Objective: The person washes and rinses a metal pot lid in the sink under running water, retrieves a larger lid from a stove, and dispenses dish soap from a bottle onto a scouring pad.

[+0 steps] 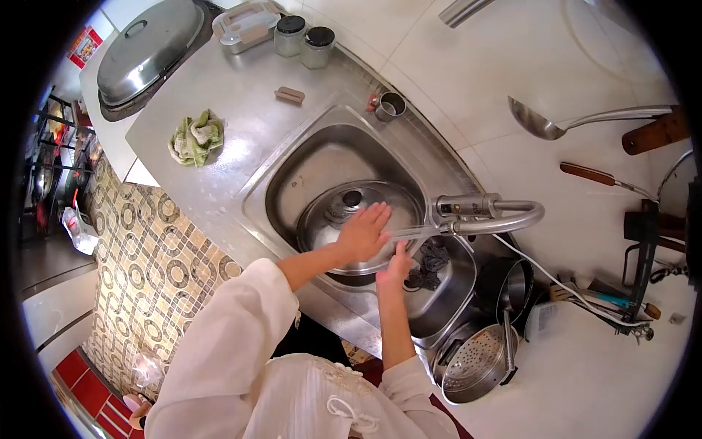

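Near the middle of the view, inside the large stainless-steel basin (303,164), you have a round, domed pot lid (322,233) with a smooth, glossy surface and a black knob (352,198). Your left hand (363,233) lies flat on the lid, palm down, its fingers extended and gripping nothing. Your right hand (395,267) is at the lid's near right rim with the thumb raised; its other fingers are hidden, so you cannot tell whether they clamp the rim. Water runs over the lid from the curved, brushed-metal faucet (523,218), whose body bears a small dark label, too small to read.

To the right, dark, crumpled cloth (431,263) lies in the smaller basin (439,311). Beyond it are a black pot (504,282) and a round metal colander (475,364) with a pattern of holes.

On the steel counter (241,95) to the left sits a wrinkled, pale green leafy vegetable (196,138). Farther back stand two clear jars with black lids (303,44), beside a clear, clip-sided container (245,25). A steel ladle (541,121) hangs against the pale tiles.
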{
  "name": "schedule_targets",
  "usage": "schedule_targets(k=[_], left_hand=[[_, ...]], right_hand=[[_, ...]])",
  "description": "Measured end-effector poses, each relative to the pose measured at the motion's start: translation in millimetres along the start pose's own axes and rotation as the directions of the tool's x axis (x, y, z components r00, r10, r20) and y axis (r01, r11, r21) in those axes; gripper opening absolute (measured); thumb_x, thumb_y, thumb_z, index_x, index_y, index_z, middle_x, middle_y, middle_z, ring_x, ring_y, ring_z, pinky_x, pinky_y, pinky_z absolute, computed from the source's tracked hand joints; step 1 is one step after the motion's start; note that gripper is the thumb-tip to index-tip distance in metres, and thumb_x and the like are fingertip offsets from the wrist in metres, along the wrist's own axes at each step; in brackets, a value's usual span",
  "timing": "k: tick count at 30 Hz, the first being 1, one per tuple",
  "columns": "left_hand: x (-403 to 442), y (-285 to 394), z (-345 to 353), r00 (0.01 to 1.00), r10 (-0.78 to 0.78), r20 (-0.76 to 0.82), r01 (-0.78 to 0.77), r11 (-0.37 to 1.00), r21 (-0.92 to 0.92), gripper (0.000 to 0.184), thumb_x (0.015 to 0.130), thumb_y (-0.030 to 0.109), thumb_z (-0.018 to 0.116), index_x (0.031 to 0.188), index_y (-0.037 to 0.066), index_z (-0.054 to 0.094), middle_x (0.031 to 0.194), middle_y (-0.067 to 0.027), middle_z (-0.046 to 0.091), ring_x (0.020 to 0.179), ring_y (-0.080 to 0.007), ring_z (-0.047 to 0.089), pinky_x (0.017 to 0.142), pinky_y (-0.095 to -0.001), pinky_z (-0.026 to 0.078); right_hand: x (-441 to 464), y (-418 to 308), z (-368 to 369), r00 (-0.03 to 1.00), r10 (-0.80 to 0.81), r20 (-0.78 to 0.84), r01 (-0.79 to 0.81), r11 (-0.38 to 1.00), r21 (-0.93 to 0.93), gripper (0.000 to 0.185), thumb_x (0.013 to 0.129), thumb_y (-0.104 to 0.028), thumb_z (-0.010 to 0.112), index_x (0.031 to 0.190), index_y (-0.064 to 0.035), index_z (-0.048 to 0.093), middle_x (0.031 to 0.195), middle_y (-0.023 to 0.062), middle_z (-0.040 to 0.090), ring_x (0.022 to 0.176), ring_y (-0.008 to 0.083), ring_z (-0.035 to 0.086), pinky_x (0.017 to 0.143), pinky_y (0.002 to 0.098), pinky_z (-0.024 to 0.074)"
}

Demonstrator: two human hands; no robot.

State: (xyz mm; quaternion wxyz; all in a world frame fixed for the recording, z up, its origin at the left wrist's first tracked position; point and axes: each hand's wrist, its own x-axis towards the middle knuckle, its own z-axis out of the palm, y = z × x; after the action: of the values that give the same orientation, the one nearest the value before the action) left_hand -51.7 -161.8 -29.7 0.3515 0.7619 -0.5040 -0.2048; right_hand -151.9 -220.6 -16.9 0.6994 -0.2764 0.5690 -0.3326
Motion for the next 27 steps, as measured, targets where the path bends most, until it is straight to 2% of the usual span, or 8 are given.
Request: schedule_targets(k=[4,10,13,15,16,20,22,27], left_hand=[[-10,10,-4,0.976,0.202,0.077,-0.208,0.976,0.066,0.055,0.089,0.029,0.04,0.136,0.005,0.027,0.142,-0.0162,0.025,0.13,-0.0347,0.025,0.105,-0.0469,0.021],[35,3,-2,0.998,0.008,0.064,-0.01,0.999,0.042,0.056,0.088,0.031,0.04,0.138,0.01,0.026,0.143,-0.0118,0.024,0.131,-0.0336,0.022,0.105,-0.0497,0.021],[37,6,-7,0.949,-0.065,0.308,-0.009,0.973,0.232,0.054,0.089,0.033,0.038,0.138,0.015,0.026,0.144,-0.0077,0.024,0.131,-0.0313,0.024,0.104,-0.05,0.022],[30,-3,-7,0.945,0.222,0.239,-0.254,0.961,0.112,0.053,0.09,0.036,0.037,0.139,0.019,0.025,0.145,-0.0052,0.023,0.131,-0.0302,0.025,0.104,-0.05,0.022],[33,-5,-8,0.945,0.222,0.24,-0.253,0.961,0.109,0.053,0.09,0.036,0.037,0.139,0.019,0.025,0.145,-0.0052,0.023,0.131,-0.0302,0.025,0.104,-0.05,0.022],[59,-33,3,0.971,0.032,0.238,-0.062,0.991,0.119,0.054,0.091,0.037,0.033,0.139,0.014,0.024,0.145,-0.0065,0.023,0.131,-0.0317,0.024,0.106,-0.0483,0.019],[55,-27,-5,0.987,-0.05,0.151,0.059,0.996,-0.059,0.054,0.092,0.038,0.031,0.139,0.013,0.023,0.145,-0.0088,0.022,0.131,-0.033,0.025,0.105,-0.0466,0.021],[26,-27,-27,0.957,0.257,0.133,-0.26,0.965,0.011,0.051,0.093,0.034,0.031,0.14,0.017,0.023,0.145,-0.0111,0.019,0.13,-0.0353,0.024,0.104,-0.0483,0.021]], right_hand=[[8,1,-5,0.997,-0.077,0.01,0.078,0.979,-0.189,0.039,0.089,-0.027,0.053,0.114,0.0034,0.048,0.109,0.01,0.055,0.097,0.0205,0.053,0.082,0.0338,0.0452],[-24,16,13,0.965,-0.199,0.168,0.197,0.98,0.032,0.033,0.091,-0.02,0.049,0.114,0.004,0.046,0.113,0.0116,0.053,0.099,0.0196,0.054,0.083,0.0324,0.0447],[-24,22,7,0.975,-0.151,0.161,0.152,0.988,0.008,0.035,0.092,-0.017,0.047,0.119,0.0047,0.042,0.117,0.0146,0.051,0.103,0.02,0.052,0.088,0.0324,0.0415],[-31,23,8,0.978,-0.149,0.147,0.156,0.987,-0.031,0.037,0.092,-0.017,0.047,0.121,0.0053,0.041,0.118,0.0153,0.05,0.104,0.0198,0.051,0.09,0.0322,0.04],[-37,21,12,0.957,-0.238,0.166,0.254,0.964,-0.084,0.038,0.092,-0.017,0.048,0.121,0.0062,0.041,0.118,0.0153,0.05,0.104,0.0193,0.05,0.09,0.0312,0.0392],[-44,15,16,0.929,-0.335,0.159,0.368,0.885,-0.285,0.036,0.092,-0.02,0.047,0.114,0.0076,0.046,0.11,0.0136,0.055,0.094,0.0184,0.051,0.084,0.0302,0.0398],[-42,13,14,0.91,-0.391,0.142,0.415,0.839,-0.352,0.036,0.092,-0.023,0.047,0.108,0.0084,0.05,0.104,0.0139,0.057,0.09,0.0186,0.052,0.082,0.0306,0.0399],[-31,1,10,0.926,-0.35,0.139,0.359,0.709,-0.607,0.04,0.091,-0.024,0.05,0.113,0.0095,0.049,0.11,0.015,0.055,0.095,0.0187,0.052,0.084,0.031,0.0396]])
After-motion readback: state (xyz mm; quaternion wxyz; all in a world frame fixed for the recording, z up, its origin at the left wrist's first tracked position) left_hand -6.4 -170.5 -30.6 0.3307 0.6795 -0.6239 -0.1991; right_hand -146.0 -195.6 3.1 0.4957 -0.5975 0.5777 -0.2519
